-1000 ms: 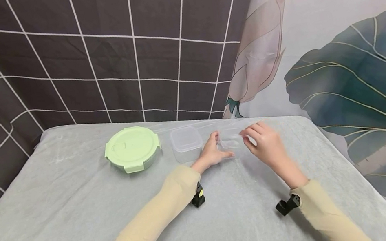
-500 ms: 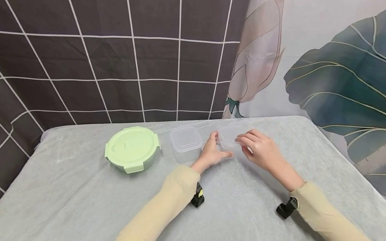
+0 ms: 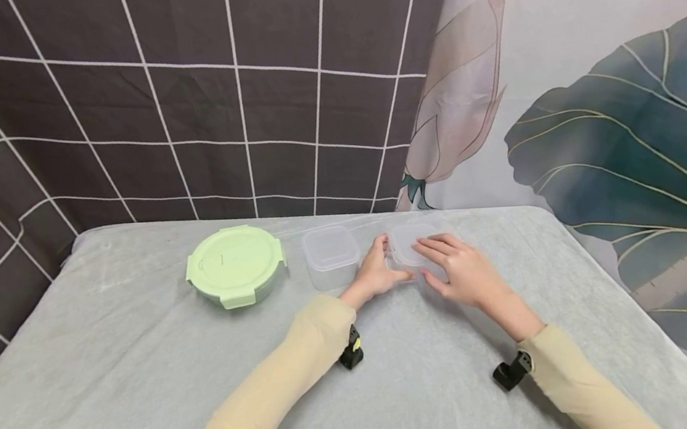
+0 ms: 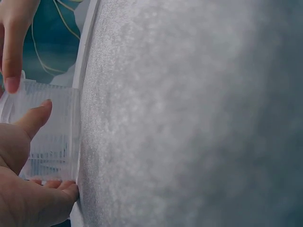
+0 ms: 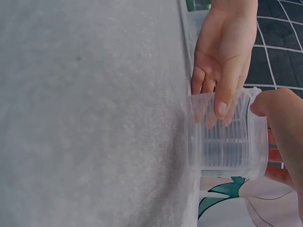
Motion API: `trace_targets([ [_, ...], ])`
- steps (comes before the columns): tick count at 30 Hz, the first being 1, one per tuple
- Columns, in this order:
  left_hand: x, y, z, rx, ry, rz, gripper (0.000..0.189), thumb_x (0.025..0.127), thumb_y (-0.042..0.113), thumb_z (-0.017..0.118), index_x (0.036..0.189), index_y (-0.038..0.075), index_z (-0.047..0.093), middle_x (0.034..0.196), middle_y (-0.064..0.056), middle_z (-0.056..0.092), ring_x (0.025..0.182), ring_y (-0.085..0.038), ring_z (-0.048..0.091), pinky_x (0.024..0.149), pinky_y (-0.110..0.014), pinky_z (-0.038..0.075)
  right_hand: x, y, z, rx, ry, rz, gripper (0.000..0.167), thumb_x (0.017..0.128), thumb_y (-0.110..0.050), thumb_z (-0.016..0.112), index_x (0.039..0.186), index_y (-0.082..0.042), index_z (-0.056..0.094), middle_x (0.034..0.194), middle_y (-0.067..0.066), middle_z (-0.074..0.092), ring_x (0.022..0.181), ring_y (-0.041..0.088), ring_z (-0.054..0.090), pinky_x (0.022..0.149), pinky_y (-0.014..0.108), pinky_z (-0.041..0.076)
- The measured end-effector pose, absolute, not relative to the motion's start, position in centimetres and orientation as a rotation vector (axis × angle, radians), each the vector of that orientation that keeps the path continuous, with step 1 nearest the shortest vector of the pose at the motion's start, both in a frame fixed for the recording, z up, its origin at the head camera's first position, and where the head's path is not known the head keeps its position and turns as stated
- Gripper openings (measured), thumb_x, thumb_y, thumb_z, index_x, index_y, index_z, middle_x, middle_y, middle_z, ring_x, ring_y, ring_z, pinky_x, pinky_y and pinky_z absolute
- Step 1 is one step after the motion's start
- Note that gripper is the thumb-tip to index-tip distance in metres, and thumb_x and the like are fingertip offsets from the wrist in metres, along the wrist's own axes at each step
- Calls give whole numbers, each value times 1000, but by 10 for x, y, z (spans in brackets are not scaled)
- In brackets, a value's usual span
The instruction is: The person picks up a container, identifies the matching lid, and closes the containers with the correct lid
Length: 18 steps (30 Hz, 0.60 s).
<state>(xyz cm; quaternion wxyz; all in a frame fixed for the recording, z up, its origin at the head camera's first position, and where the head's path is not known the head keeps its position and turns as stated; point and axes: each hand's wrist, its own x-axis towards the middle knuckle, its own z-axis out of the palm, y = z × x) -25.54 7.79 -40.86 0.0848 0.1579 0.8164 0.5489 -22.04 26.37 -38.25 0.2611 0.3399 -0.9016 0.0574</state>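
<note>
A clear square plastic food container stands on the table, with ribbed-looking walls and a translucent lid on top. My left hand holds its left side, the thumb along the front wall and the fingers round the side in the left wrist view. Over the lid lies my right hand, its fingers extended across the top and its thumb at the front rim. Part of the lid is hidden under that hand. Just left of my left hand stands a similar lidded container.
A round container with a light green clip lid stands further left. Grey cloth covers the table. Behind it hang a dark grid-patterned curtain and a lotus-printed cloth.
The lid, earlier pinched and tilted in my right hand, now lies flat on the container. My right hand has moved left and its fingers have spread over the lid. My left hand stays put.
</note>
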Motion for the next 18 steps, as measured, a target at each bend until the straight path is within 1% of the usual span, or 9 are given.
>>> trace_targets([
  [4,-256,79,-410,474,2432,1642,89,75,10,80,146,-1,27,144,-21,44,133,-33,43,113,-42,36,-221,263,-382,922,-2454,158,45,83,-21,65,124,-3,63,123,14,66,112,30,59,95,45,50],
  [12,-257,79,-410,469,2439,1625,91,74,11,80,146,0,26,144,-19,44,132,-32,45,112,-41,37,-222,260,-381,892,-2490,174,37,90,-17,61,125,-3,64,125,13,65,113,29,58,99,44,48],
  [18,-258,78,-412,473,2431,1635,90,75,10,80,146,0,27,144,-19,44,133,-32,44,112,-41,37,-229,258,-377,915,-2504,226,41,88,-19,64,126,-2,62,126,16,63,113,31,57,98,47,47],
])
